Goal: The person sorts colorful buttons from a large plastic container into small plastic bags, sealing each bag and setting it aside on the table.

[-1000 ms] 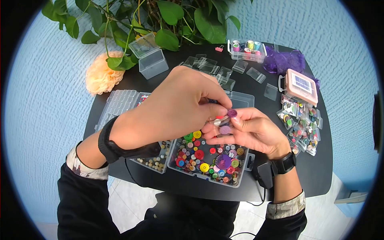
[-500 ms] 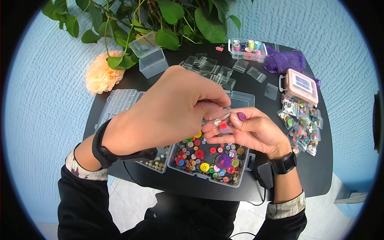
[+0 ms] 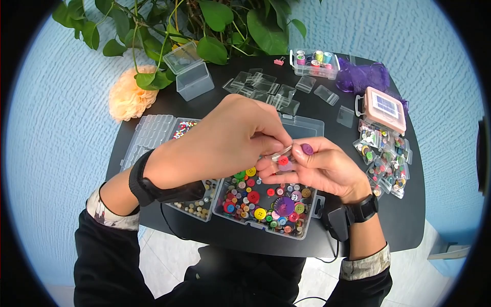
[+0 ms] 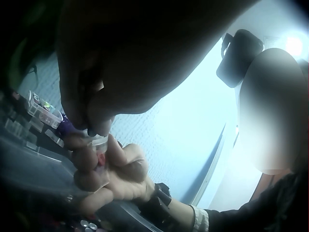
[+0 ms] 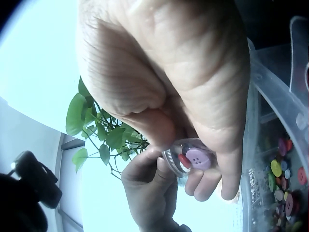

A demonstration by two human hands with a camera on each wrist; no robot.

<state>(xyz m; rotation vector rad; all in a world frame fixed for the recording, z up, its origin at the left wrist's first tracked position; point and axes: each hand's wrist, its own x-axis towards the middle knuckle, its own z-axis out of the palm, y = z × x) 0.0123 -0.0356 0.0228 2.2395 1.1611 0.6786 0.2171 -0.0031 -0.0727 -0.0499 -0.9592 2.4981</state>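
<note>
Both hands meet over the button box in the head view, on a small clear zip bag (image 5: 205, 145). Inside the bag show a lilac button (image 5: 198, 158) and a red button (image 3: 283, 160). My left hand (image 3: 220, 138) pinches the bag's zip edge between thumb and forefinger. From the other side, my right hand (image 3: 330, 166) holds the bag against its fingers, palm up. A dark purple button (image 3: 307, 149) sits between the right thumb and forefinger. Below them, the open clear box (image 3: 305, 225) holds many loose buttons and a purple ridged piece (image 3: 284, 206).
Flat empty zip bags (image 3: 263, 82) lie at the back. Filled button bags (image 3: 386, 163) pile at the right, beside a pink case (image 3: 384, 110) and a thread-spool box (image 3: 316, 64). A bead organiser (image 3: 148, 135), an open clear container (image 3: 194, 82) and a paper flower (image 3: 133, 94) stand left.
The dark purple button has shifted from the bag's edge, near the left fingertips, rightward onto the right thumb and forefinger. The red button in the bag shows more plainly now.
</note>
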